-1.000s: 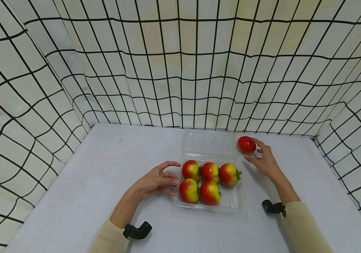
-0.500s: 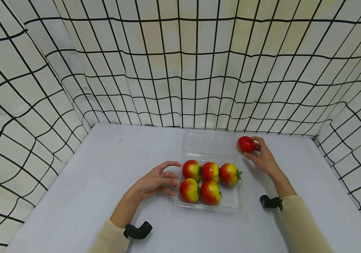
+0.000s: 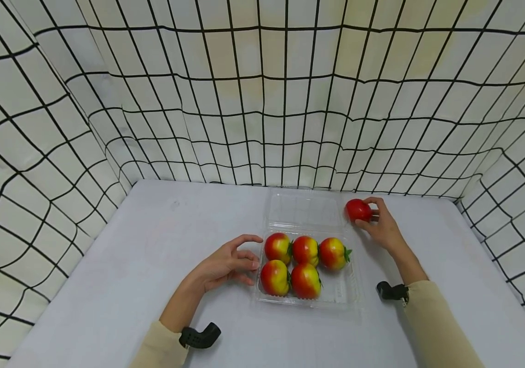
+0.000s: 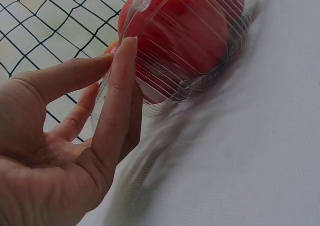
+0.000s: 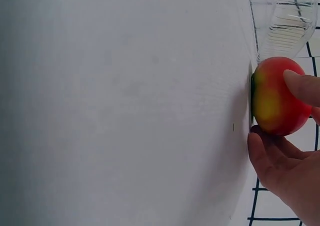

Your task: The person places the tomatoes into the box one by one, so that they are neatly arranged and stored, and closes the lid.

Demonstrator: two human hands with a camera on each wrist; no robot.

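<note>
A red fruit with a yellow patch [image 5: 277, 98] sits on the table just right of the clear plastic box's open lid. My right hand [image 3: 384, 227] holds it from the right, the thumb on one side and the fingers around the other. Several red-and-yellow fruits [image 3: 305, 281] with green leafy ends rest in the base of the clear plastic box [image 3: 336, 296], in two rows. At the box's left side, my left hand [image 3: 227, 263] grips the rim; in the left wrist view the fingers [image 4: 117, 93] pinch the clear edge beside the fruit.
The clear lid [image 3: 305, 209] lies folded back behind the box base. A white table [image 3: 188, 214] spreads around both hands. Black netting [image 3: 285, 117] over pale walls encloses the table at the back and sides. Each wrist wears a black camera band [image 3: 200, 336].
My right thumb and fingers have come in against the lone red fruit, and the forearm has moved slightly left. The left hand, the box and its fruits stay where they were.
</note>
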